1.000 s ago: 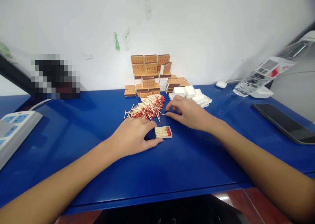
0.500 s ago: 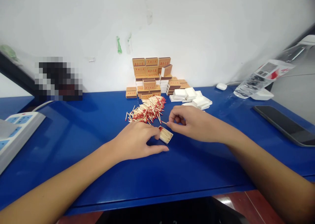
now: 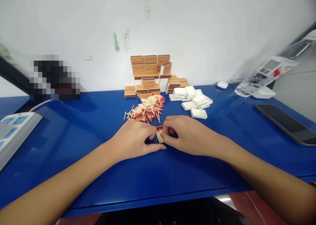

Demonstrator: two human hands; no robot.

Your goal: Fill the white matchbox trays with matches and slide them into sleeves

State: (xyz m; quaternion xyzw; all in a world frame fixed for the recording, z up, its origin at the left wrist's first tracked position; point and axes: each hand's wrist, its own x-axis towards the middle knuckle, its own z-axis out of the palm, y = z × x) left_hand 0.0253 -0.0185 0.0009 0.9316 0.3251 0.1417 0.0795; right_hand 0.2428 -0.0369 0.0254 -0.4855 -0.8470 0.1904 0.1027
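The left hand [image 3: 134,137] rests on the blue table [image 3: 93,126] near its front-centre area, palm down, with the thumb stretched along the near side and the fingers bent toward the far side of a small open matchbox tray [image 3: 159,134]; the tray is grasped between thumb and fingers at its left end. The tray lies on the table directly between the two hands, and red-tipped matches show inside it. The right hand [image 3: 187,134] meets it from the opposite side, fingers curled over the right part of the tray and touching it; whether these fingers are clenched on anything cannot be determined, since they hide their own tips. Just behind the hands lies a loose pile of matches [image 3: 146,109], heads mostly pointing to the right. Behind the pile, against the white wall [image 3: 197,27], stands a stack of brown matchboxes [image 3: 150,74]. To the right of the pile lies a cluster of white empty trays [image 3: 195,100], with one tray lying apart at the near edge of the cluster. A power strip [image 3: 14,129] sits at the far left, and a dark phone [image 3: 286,124] lies at the far right, both well apart from the hands.
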